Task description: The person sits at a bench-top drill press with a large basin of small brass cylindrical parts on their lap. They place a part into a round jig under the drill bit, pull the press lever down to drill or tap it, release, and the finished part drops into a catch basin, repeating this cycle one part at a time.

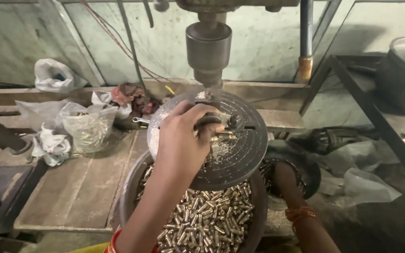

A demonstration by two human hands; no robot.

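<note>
A hand at the drill

The left hand (183, 136) pinches a small brass piece (221, 137) on the round table (254, 145), under the drill (208, 51). Fingers sit near; a slip could hurt. The right hand, low at the right, is hidden.

Left of the drill table, a clear plastic bag (88, 127) stands open on the bench, apparently holding brass pieces. A crumpled white bag (52, 75) lies behind it by the wall. No labels, signs or screens observed.
</note>
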